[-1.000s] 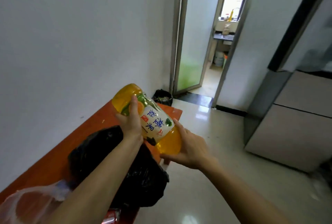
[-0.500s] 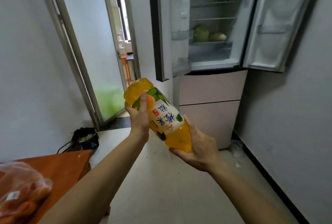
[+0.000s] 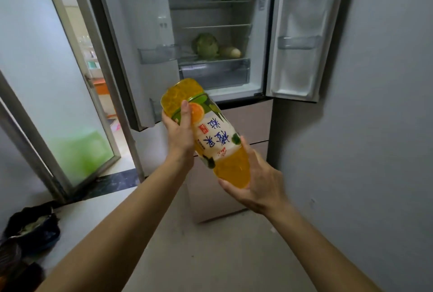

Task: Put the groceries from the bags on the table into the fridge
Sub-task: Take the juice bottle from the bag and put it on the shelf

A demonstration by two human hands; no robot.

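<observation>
The bottle (image 3: 230,170) is orange with a white, blue-lettered label (image 3: 218,137); the cabbage (image 3: 206,46) is green.

We see a domestic interior, probably the kitchen area of a home. A two-door fridge (image 3: 251,116) stands open against a plain grey wall (image 3: 375,127), with a cabbage (image 3: 206,46) on one shelf. Beside it, a frosted glass door (image 3: 46,81) in a metal frame opens onto another room. The floor (image 3: 210,256) is pale.

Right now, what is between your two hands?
The bottle, tilted: the left hand grips its far end, the right hand holds its near end. The head view shows it.
</observation>
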